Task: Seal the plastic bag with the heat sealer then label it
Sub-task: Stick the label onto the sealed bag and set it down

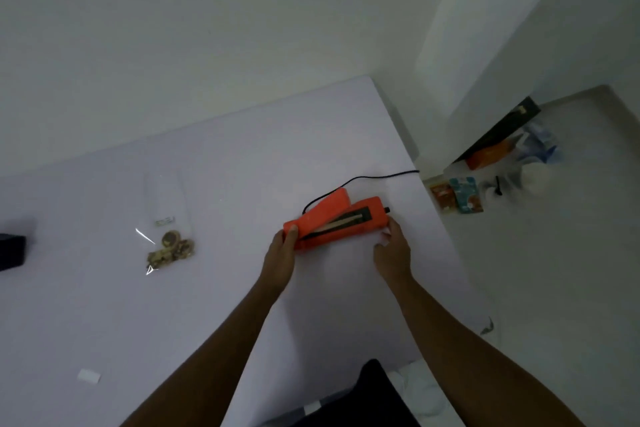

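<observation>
A white table fills the middle and lower left of the view, its far corner at twelve o'clock from the work. At three o'clock of the table, on the pale floor, lies a clutter of packets and a dark flat board; the blur there prevents closer identification.

The orange heat sealer sits on the table right of centre, its hinged arm raised at the end away from the left hand, the sealing strip exposed. A black cord runs from its rear toward two o'clock and over the table edge.

The left hand grips the sealer's near-left end, thumb laid on top of the casing. The right hand touches the sealer's right end below the black knob, fingers loosely spread and holding nothing.

The plastic bag lies flat at nine o'clock of the sealer, well apart from it, with brown contents gathered at its near end. A dark object sits at the table's left margin. A small white label lies at seven o'clock, near the table's front.
</observation>
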Action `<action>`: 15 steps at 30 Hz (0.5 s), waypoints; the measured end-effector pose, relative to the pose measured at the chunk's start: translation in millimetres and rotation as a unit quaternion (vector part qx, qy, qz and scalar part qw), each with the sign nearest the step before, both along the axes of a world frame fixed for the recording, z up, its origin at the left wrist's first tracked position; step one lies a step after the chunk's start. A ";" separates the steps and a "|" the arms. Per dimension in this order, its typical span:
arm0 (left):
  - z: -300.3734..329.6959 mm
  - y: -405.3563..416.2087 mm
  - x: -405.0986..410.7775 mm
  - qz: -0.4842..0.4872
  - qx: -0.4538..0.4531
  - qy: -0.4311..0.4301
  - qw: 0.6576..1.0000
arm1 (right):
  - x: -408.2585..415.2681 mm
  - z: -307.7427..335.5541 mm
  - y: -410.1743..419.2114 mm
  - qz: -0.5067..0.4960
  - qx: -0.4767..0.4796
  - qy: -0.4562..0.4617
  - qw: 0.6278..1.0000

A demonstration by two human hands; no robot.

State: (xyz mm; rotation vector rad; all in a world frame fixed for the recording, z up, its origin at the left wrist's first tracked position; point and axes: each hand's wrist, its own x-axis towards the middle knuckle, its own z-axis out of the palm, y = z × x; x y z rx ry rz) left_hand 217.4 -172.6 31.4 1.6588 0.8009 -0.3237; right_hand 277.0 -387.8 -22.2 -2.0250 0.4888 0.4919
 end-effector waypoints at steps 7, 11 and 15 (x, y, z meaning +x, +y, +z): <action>-1.1 42.6 77.2 0.028 -0.009 0.007 1.000 | 93.3 0.9 36.9 0.071 0.022 0.018 0.997; -1.4 54.6 103.8 0.014 -0.012 0.002 1.000 | 120.3 5.9 47.7 0.117 0.002 0.013 0.993; -10.1 61.5 108.4 -0.005 -0.011 0.027 1.000 | 122.2 12.1 48.3 0.149 -0.017 0.016 0.989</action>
